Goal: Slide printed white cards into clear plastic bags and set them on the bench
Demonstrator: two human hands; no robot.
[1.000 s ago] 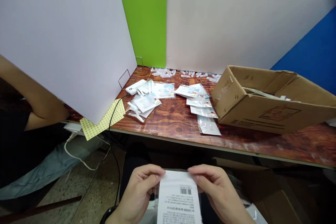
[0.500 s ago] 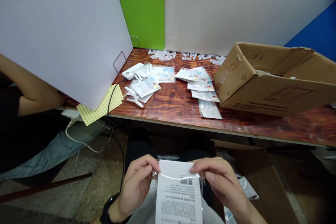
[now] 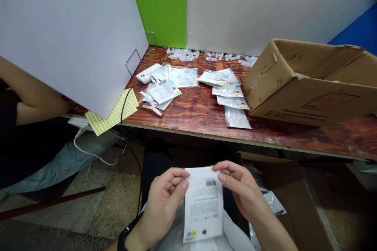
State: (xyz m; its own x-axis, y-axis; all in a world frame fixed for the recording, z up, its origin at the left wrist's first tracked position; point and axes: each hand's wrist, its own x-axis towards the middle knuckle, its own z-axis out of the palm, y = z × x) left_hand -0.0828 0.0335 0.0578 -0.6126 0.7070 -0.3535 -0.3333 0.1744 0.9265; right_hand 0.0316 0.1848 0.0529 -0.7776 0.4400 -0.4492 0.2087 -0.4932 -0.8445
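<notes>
A white printed card (image 3: pixel 203 217) in a clear plastic sleeve is held up over my lap, its text and barcode facing me. A yellow sticker and a dark round dot show at its lower end. My left hand (image 3: pixel 165 200) pinches its upper left corner between thumb and fingers. At the upper right corner, my right hand (image 3: pixel 240 188) grips it in the same way. Several bagged cards (image 3: pixel 231 92) overlap in a column on the table (image 3: pixel 197 113). More bagged cards (image 3: pixel 165 93) lie heaped to the left.
An open cardboard box (image 3: pixel 318 98) stands on the table at right; another box (image 3: pixel 303 200) with bagged items sits below. Small clear tubes (image 3: pixel 184 54) line the back panel. Yellow dotted sticker sheets (image 3: pixel 113 113), a black cable (image 3: pixel 122 113) and another person's arm (image 3: pixel 38 94) are at left.
The card has come up, and its lower end with the yellow sticker now shows. Both hands have risen slightly and still pinch its top corners. The camera view has shifted a little.
</notes>
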